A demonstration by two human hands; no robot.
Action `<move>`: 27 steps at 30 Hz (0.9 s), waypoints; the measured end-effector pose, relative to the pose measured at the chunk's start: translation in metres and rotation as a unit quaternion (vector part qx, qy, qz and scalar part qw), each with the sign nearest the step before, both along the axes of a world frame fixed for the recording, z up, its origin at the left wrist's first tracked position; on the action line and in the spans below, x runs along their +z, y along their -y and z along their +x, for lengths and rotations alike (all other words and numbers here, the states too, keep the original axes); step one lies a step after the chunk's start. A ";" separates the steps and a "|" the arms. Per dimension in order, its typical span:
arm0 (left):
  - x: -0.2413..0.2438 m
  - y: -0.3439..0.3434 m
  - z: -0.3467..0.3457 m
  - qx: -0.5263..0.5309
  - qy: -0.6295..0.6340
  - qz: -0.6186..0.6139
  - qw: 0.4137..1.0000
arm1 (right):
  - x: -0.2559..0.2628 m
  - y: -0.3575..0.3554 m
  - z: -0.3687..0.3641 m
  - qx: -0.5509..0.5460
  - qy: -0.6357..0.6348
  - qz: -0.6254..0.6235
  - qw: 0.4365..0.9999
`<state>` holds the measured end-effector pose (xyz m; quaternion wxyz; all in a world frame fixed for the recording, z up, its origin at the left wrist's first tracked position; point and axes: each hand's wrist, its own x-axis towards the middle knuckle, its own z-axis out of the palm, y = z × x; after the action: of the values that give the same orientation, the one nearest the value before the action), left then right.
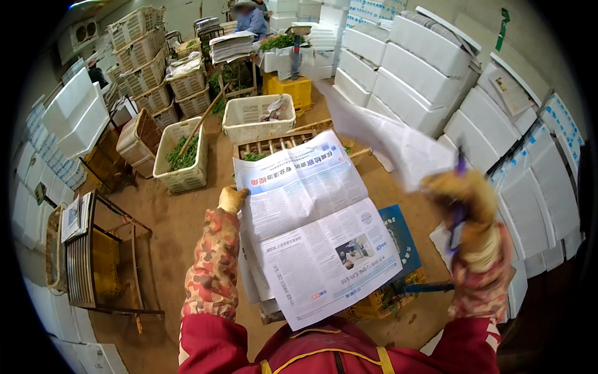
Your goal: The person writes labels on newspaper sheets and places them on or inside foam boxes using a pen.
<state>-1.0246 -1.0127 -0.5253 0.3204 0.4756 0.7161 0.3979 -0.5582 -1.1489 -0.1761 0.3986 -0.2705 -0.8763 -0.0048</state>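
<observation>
Printed newspaper sheets (322, 219) lie spread in front of me over a stack of more paper. At their left edge, my left hand (232, 199), in a tan glove, pinches the paper with the thumb on top. My right hand (462, 196), gloved and blurred by motion, is raised at the right. From it a loose sheet of newsprint (383, 131) trails up and to the left. A slim purple tool (458, 219), too blurred to name, is also in that hand. A blue printed board (401, 238) shows under the newspaper's right side.
White foam boxes (416, 84) are stacked along the right. Ahead stand a crate of green leaves (180, 154), a pale plastic crate (259, 121) and a yellow crate (287, 89). A metal-framed stand (112, 262) is at left. Another person (250, 23) works at the back.
</observation>
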 end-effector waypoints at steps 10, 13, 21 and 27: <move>0.049 0.088 0.036 -0.039 0.139 -0.005 0.990 | -0.235 0.053 -0.036 0.128 0.133 -0.076 0.980; 0.047 0.121 0.041 -0.089 0.264 -0.164 0.946 | -0.264 0.068 -0.040 0.167 0.156 -0.077 0.971; 0.043 0.138 0.061 -0.129 0.180 -0.177 0.959 | -0.260 0.072 -0.041 0.191 0.140 -0.017 0.971; 0.082 0.171 0.063 -0.075 0.155 -0.090 0.981 | -0.239 0.076 -0.011 0.176 0.166 -0.115 0.963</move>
<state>-0.9614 -1.1836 -0.4435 0.4978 0.4299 0.6531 0.3753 -0.5692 -1.2245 -0.4146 0.2082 -0.1517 -0.9586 0.1214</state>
